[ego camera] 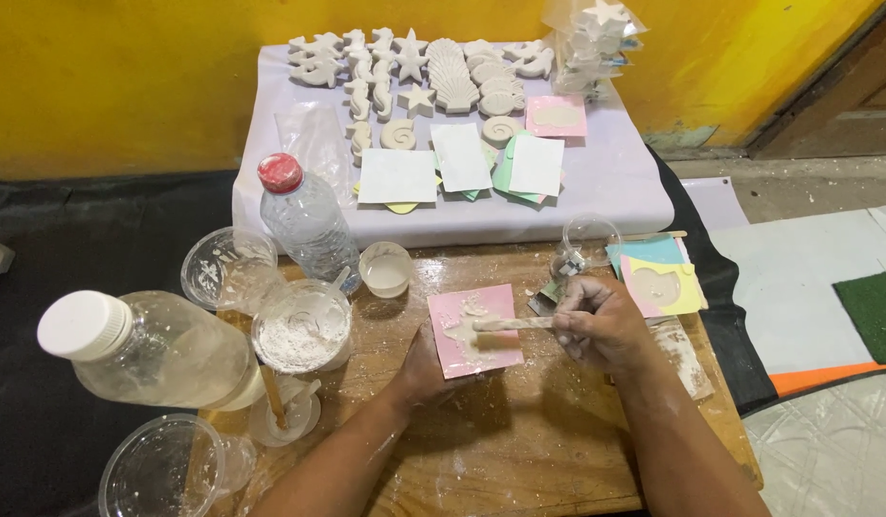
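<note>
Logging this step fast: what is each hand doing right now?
Left hand: open, steadying the pink mould.
Right hand: closed on a wooden stick over the mould.

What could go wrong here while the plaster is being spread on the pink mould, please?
The stick in the right hand could push wet plaster over the edge of the pink mould, which the left hand steadies only at one corner. The left arm could also knock the cup of powder close by.
</note>
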